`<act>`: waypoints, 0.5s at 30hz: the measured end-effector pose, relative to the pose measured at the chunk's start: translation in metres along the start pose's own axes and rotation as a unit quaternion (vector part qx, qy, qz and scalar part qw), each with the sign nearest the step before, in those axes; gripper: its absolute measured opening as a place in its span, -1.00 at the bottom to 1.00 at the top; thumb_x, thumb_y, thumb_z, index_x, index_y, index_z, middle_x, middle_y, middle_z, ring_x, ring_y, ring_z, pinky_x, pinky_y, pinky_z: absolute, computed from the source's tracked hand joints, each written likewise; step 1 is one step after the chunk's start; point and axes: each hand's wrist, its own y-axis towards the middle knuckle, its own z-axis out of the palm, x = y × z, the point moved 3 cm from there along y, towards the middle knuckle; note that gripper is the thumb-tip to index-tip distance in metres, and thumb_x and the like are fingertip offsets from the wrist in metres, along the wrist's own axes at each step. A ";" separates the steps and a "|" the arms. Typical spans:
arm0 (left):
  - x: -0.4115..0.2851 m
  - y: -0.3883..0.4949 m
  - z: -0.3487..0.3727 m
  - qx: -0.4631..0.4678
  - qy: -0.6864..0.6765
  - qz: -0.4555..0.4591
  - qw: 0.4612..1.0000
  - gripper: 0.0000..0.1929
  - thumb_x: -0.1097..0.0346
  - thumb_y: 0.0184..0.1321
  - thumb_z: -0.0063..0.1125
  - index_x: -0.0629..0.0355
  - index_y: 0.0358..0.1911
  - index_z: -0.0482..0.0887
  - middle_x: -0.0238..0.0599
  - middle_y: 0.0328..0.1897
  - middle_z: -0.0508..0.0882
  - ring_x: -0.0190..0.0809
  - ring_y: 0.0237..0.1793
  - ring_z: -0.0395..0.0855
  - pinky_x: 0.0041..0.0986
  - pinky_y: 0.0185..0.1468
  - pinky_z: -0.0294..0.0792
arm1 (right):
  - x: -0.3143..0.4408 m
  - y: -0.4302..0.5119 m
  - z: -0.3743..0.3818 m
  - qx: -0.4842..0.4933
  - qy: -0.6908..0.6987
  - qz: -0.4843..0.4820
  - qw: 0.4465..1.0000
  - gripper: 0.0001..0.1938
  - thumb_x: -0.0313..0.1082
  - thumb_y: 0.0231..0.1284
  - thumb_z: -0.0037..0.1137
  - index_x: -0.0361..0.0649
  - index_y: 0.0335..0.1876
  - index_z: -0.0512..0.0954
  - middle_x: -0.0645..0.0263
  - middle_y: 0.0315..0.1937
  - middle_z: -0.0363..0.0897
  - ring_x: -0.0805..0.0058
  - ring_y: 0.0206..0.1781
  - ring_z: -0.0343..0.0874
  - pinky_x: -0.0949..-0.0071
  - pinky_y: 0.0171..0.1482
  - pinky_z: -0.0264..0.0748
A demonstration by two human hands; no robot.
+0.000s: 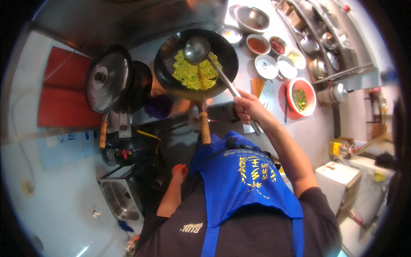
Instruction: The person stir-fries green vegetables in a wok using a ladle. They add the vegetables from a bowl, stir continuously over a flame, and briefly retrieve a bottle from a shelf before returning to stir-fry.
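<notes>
My right hand (250,107) grips the long metal handle of a ladle (197,50). The ladle's round bowl is over the wok (228,72), at the upper side of a yellow-green egg-like mixture (194,75). This food lies in a flat, uneven layer on the wok's bottom, partly hidden by the ladle. The wok's wooden handle (205,128) points back at my blue apron, untouched by either hand. My left hand (180,171) hangs low beside my body, away from the wok; its fingers are too small and blurred to make out.
Several seasoning bowls, one with red powder (257,45), stand right of the wok. A red-rimmed colander (301,96) holds green vegetables. Left are a lidded pan (107,80) and, lower down, a steel sink (120,199). Metal shelves (343,73) with pots line the right wall.
</notes>
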 end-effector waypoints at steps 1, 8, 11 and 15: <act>-0.004 -0.003 0.001 0.019 0.036 0.008 0.999 -0.87 0.42 0.26 0.34 0.14 -0.18 0.66 -0.19 -0.41 0.71 -0.17 -0.47 0.69 -0.36 -0.44 0.54 | -0.002 0.006 0.001 0.015 0.018 0.014 1.000 -0.47 -0.31 0.59 -0.09 0.01 0.61 0.27 0.54 -0.53 0.27 0.77 -0.67 0.24 0.67 -0.65 0.25; -0.018 -0.026 0.007 0.035 0.053 0.031 0.998 -0.83 0.41 0.29 0.28 0.10 -0.45 0.58 -0.24 -0.52 0.63 -0.20 -0.52 0.65 -0.39 -0.51 0.47 | -0.010 -0.007 0.013 0.053 0.049 0.040 0.997 -0.49 -0.32 0.60 -0.06 -0.01 0.59 0.28 0.56 -0.54 0.25 0.81 -0.71 0.21 0.71 -0.73 0.19; -0.011 -0.015 0.004 0.026 0.017 0.025 0.999 -0.87 0.43 0.27 0.31 0.10 -0.39 0.61 -0.25 -0.48 0.65 -0.20 -0.50 0.66 -0.37 -0.46 0.53 | -0.016 -0.027 0.002 0.063 0.046 0.070 0.994 -0.49 -0.32 0.61 -0.06 -0.01 0.59 0.28 0.56 -0.55 0.25 0.81 -0.72 0.23 0.72 -0.73 0.16; 0.001 0.023 -0.004 0.090 -0.061 0.033 0.994 -0.87 0.46 0.24 0.35 0.07 -0.32 0.63 -0.26 -0.40 0.70 -0.19 -0.44 0.70 -0.33 -0.38 0.61 | -0.015 -0.059 -0.015 -0.018 -0.030 0.047 0.998 -0.55 -0.29 0.61 -0.05 0.00 0.53 0.34 0.57 -0.55 0.25 0.83 -0.71 0.22 0.74 -0.71 0.13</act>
